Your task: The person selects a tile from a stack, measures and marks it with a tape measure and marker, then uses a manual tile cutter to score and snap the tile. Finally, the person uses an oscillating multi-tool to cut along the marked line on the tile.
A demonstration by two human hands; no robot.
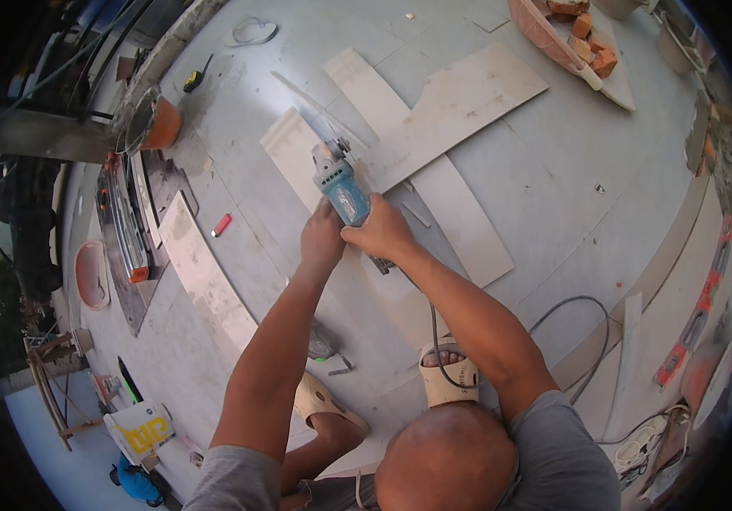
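A teal-and-grey angle grinder (342, 189) is over a pale tile strip (291, 152), its head pointing away from me. My right hand (380, 228) wraps round the grinder's body. Against the left side of the same tool lies my left hand (323, 237), its fingers curled and partly hidden. Pale dust streaks off beyond the grinder's head; the disc itself is hard to make out. To the right, a large notched tile piece (476, 102) lies across another tile strip (468, 221). A dark cord (436, 328) trails from the grinder past my right foot.
Left are an orange bucket (160, 124), a tile cutter (127, 221), a red lighter (222, 225) and a long tile strip (200, 255). A tape measure (194, 81) lies farther off. Brick pieces (587, 47) fill a pan at upper right; a red level (698, 315) lies right.
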